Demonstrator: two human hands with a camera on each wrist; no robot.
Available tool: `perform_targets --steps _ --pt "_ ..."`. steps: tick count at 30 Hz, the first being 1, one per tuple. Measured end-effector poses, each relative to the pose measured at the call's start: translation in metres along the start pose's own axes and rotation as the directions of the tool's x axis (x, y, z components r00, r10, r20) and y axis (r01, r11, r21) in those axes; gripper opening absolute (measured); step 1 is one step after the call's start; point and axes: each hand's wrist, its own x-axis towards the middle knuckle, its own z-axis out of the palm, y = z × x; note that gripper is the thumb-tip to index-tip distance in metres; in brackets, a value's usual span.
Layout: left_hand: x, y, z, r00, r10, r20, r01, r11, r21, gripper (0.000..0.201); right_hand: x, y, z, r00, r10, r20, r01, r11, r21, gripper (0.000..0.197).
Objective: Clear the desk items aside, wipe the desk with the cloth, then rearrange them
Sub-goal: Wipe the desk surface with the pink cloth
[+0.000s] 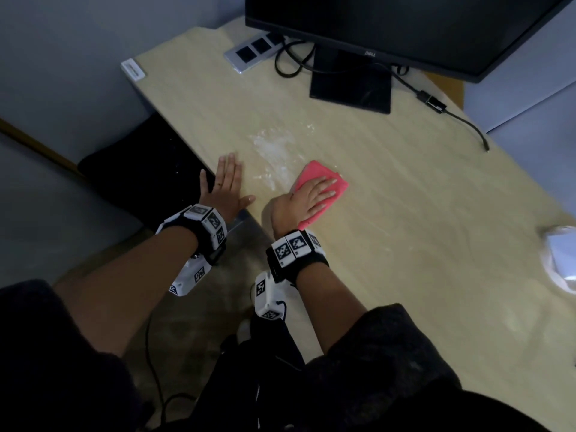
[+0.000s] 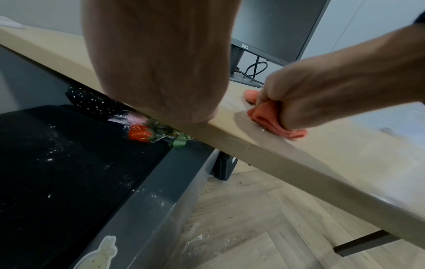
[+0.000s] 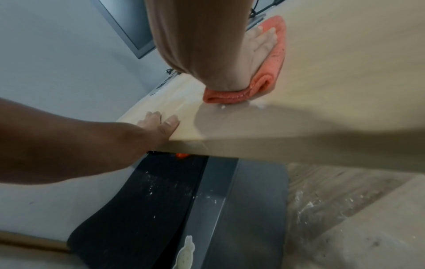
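A folded pink cloth point(image 1: 313, 173) lies on the pale wooden desk point(image 1: 420, 198), just right of a smear of white powder point(image 1: 274, 148). My right hand point(image 1: 313, 196) presses down on the cloth with its fingers point(image 3: 264, 41) straight and spread. The cloth's folded edge point(image 3: 230, 95) pokes out under the heel of that hand, with bits of powder beside it. The cloth point(image 2: 266, 116) bunches below the right hand point(image 2: 310, 91). My left hand point(image 1: 226, 185) lies flat and empty on the desk's left edge, a little left of the powder, fingers together point(image 3: 158, 123).
A Dell monitor point(image 1: 405, 26) on its black base point(image 1: 350, 88) stands at the back, with a power strip point(image 1: 254, 53), cables and an adapter point(image 1: 433, 102). A whitish object point(image 1: 561, 260) sits at the right edge. A dark powder-speckled cabinet point(image 2: 69, 163) holds a wrapped flower point(image 2: 140, 134).
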Motion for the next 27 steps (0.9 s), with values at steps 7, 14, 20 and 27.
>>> perform_targets --steps 7,14,20,27 --pt "-0.003 0.003 -0.006 0.999 -0.011 -0.037 0.010 0.999 -0.034 0.114 0.024 -0.019 -0.026 0.958 -0.225 0.176 0.101 0.842 0.530 0.041" --pt "0.003 -0.001 -0.011 0.995 0.005 -0.104 -0.005 1.000 0.002 0.080 0.077 0.028 -0.103 0.977 -0.075 0.200 -0.143 0.465 0.874 0.059" --pt "0.026 -0.030 -0.019 0.982 -0.057 -0.181 0.063 0.998 0.031 0.075 0.080 0.062 -0.133 0.997 -0.047 -0.069 0.082 0.694 0.715 0.037" --pt "0.043 -0.054 -0.018 0.960 -0.140 -0.240 0.135 0.990 -0.038 0.078 0.081 0.086 -0.077 0.956 -0.251 -0.151 0.244 0.968 -0.063 0.073"
